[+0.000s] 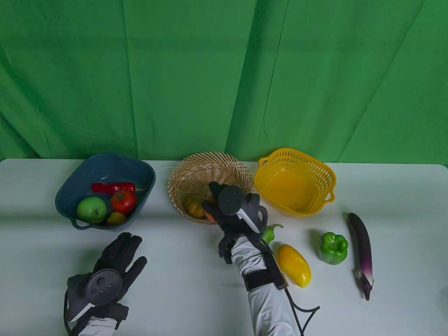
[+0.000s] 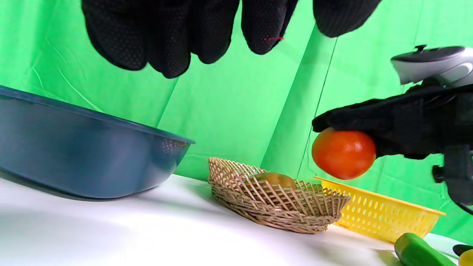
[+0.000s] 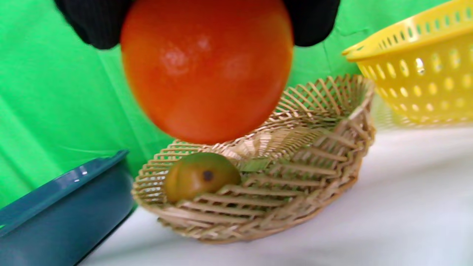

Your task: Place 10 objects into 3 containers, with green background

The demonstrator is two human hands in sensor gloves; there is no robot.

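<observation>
One orange tomato (image 3: pixel 207 70) in my right hand (image 1: pixel 229 210), fingers wrapped round it from above — it hangs over the wicker basket (image 1: pixel 182 175), near its 5 o'clock rim. A brownish-green fruit (image 3: pixel 201 181) already lies inside. Risk, imo: drop too near the rim & it rolls out onto the table, or knocks the other fruit. My left hand (image 1: pixel 112 269) sits at 7 o'clock, fingers loose, holding nothing. In the table view the tomato's nearly hidden by my glove — exact clearance unclear.

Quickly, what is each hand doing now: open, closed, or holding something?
Left hand: open, holds nothing, fingers spread.
Right hand: grips the orange-red fruit above the wicker basket.
</observation>
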